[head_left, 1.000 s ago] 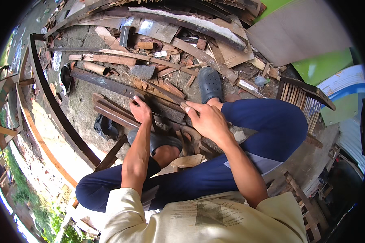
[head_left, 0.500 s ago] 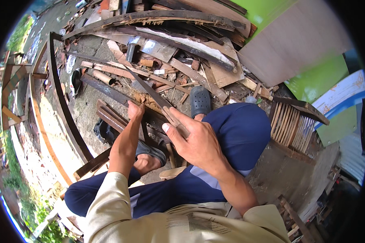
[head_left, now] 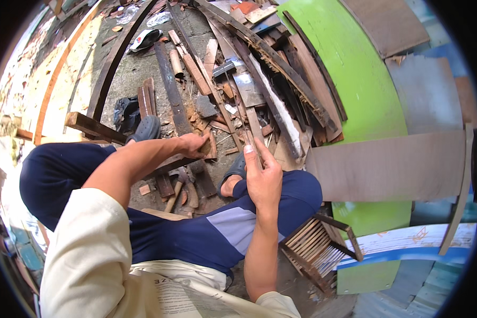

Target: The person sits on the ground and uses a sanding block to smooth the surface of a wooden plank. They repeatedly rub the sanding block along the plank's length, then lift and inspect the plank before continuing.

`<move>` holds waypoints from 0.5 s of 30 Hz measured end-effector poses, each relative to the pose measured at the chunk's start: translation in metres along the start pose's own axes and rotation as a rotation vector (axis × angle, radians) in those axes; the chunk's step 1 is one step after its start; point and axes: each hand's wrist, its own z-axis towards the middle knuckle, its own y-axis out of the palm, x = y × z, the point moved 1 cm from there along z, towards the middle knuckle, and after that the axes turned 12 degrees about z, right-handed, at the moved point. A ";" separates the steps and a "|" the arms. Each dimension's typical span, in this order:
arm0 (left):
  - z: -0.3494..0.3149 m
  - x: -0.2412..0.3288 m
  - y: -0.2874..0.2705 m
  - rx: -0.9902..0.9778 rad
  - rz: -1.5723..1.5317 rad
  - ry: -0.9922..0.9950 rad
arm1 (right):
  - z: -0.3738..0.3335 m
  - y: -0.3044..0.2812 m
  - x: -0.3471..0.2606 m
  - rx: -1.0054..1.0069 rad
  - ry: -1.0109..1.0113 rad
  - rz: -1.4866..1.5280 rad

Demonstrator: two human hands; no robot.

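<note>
My right hand (head_left: 264, 177) is closed round the near end of a long, thin, dark strip (head_left: 239, 108), brown and wood-like by the fingers. It points away over the scrap; edge-on, its exact kind is unclear. My left hand (head_left: 194, 144) has curled fingers low over the end of a dark wooden beam (head_left: 169, 166), beside a small reddish wood block (head_left: 212, 146). What its fingers grip is partly hidden. Below that hand, a tool with a wooden handle (head_left: 174, 197) lies on the ground between my legs.
Scrap boards (head_left: 286, 79) pile up ahead, some with splintered edges. A green panel (head_left: 349, 79) and a brown board (head_left: 386, 169) lie to the right, near a slatted wooden crate (head_left: 318, 246). Long curved timbers (head_left: 116, 63) stretch along the left. A black plastic bag (head_left: 126, 114) lies there too.
My view has turned, so the scene appears rotated. My right hand still holds the strip, now pointing more straight ahead. The left hand stays low by the beam, with the small block now beside it.
</note>
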 end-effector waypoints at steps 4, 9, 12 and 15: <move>-0.061 -0.018 -0.052 0.004 0.017 -0.029 | 0.002 -0.011 0.023 -0.001 0.044 -0.077; -0.132 -0.069 -0.096 0.030 0.075 -0.154 | -0.001 0.001 0.021 -0.031 0.111 -0.196; -0.140 -0.069 -0.094 0.056 0.031 -0.127 | -0.002 0.008 0.033 -0.033 0.148 -0.190; -0.141 -0.075 -0.088 0.115 0.002 -0.122 | -0.005 0.020 0.043 -0.074 0.125 -0.123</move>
